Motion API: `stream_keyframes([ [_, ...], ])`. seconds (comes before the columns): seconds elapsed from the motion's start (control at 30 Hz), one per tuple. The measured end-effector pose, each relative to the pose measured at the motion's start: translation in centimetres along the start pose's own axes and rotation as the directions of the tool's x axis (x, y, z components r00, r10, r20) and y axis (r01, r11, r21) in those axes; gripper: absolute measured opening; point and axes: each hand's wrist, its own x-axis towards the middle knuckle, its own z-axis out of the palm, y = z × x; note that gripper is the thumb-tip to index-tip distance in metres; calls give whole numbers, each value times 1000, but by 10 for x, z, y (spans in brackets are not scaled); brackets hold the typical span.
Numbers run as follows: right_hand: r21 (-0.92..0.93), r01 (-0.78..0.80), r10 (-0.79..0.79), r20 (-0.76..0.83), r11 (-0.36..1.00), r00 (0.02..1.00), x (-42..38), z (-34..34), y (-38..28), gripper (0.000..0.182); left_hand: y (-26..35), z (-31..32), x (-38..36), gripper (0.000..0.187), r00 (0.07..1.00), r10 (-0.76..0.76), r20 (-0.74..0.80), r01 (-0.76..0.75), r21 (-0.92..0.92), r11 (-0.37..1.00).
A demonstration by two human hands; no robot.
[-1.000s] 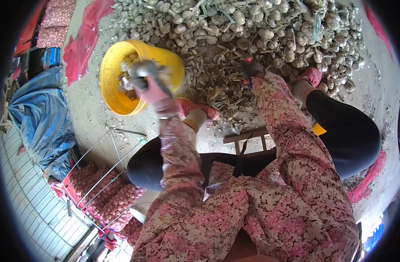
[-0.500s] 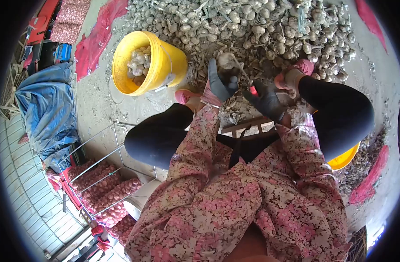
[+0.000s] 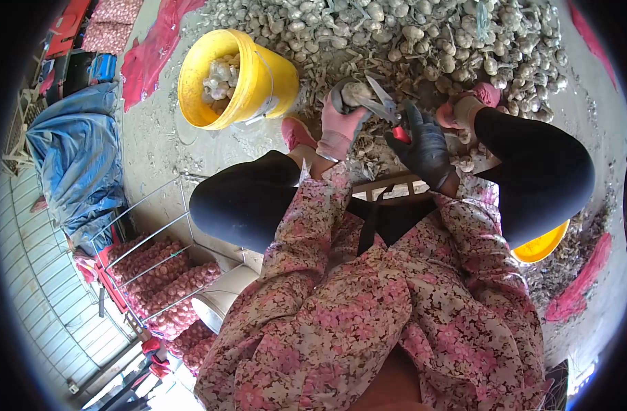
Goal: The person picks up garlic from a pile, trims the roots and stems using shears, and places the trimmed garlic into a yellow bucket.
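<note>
My left hand [image 3: 343, 118], in a pink and grey glove, is closed around a garlic bulb [image 3: 355, 94]. In my right hand [image 3: 425, 148], gloved in dark grey, are shears with red handles [image 3: 400, 133]. Their blades are spread apart beside the bulb, pointing up and left. Beyond both hands lies a large heap of garlic bulbs [image 3: 413, 33] with stems. A yellow bucket [image 3: 279, 79] with several bulbs inside lies tilted left of my left hand.
A second yellow container [image 3: 543, 244] is by my right knee. At the left are a blue tarp [image 3: 77, 164], a wire frame [image 3: 152, 255] and stacked net bags of garlic [image 3: 152, 281]. Pink netting [image 3: 146, 65] lies on the floor.
My left hand has turned and now wraps round the bulb. The shears' open blades have come into view beside it. The view has shifted slightly.
</note>
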Motion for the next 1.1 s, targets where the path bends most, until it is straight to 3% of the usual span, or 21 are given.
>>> stream_keyframes([
  [0.03,-86,41,-41,10,995,999,1,2,1,75,12,6,-3,62,986,167,19,-158,434,887],
  [0.1,-99,-7,12,43,995,999,2,0,-2,72,18,14,-5,67,998,55,8,-54,356,933],
  [0.2,-110,-21,34,113,994,993,3,3,1,72,22,10,-5,65,994,58,97,-102,542,834],
  [0.43,-105,-157,180,264,982,948,-2,41,45,36,26,14,-14,63,984,-55,170,-70,650,757],
  [0.5,-106,-188,210,278,976,937,0,55,63,29,36,22,-23,63,930,-138,342,42,272,961],
  [0.57,-43,51,-38,267,998,963,-3,66,84,28,33,32,-28,59,926,-90,367,-32,313,949],
  [0.6,-51,48,-33,259,998,965,-8,67,86,28,13,31,-27,57,950,-49,309,30,67,997],
  [0.63,8,-97,92,252,995,963,-12,69,83,31,-10,27,-24,55,972,-25,233,70,-184,980],
  [0.67,73,-229,204,256,971,945,-13,69,77,33,-36,11,-16,50,963,-62,263,137,-278,951],
  [0.7,78,-210,184,256,975,949,-15,68,68,33,-21,5,-14,50,967,-51,248,121,-275,954],
  [0.73,236,-446,344,371,863,863,-19,65,60,38,8,4,-12,44,960,-183,210,262,-451,853],
  [0.77,348,-658,458,504,668,732,-22,61,52,42,28,3,-9,39,926,-313,209,374,-612,697],
  [0.8,451,-593,380,479,667,791,-27,63,50,44,34,2,-4,38,912,-355,204,391,-693,606],
  [0.83,455,-591,384,470,667,795,-30,57,40,44,30,0,-5,38,913,-349,212,393,-692,606],
  [0.9,567,-462,283,378,682,881,-31,47,20,41,23,-1,-12,36,899,-274,342,435,-770,467],
  [0.93,677,-387,191,348,626,918,-31,41,14,36,32,4,-18,37,890,-302,341,454,-715,531],
  [0.97,682,-388,195,345,620,918,-28,36,9,36,37,7,-21,37,887,-304,346,460,-709,534],
  [1.03,741,-489,214,442,461,871,-19,22,0,32,41,10,-25,38,759,-265,594,645,-636,423],
  [1.07,745,-488,215,440,454,872,-17,16,1,32,42,11,-25,38,756,-269,597,649,-630,427],
  [1.1,671,-499,210,467,548,859,-15,11,3,30,41,12,-24,38,766,-263,587,639,-644,421],
])
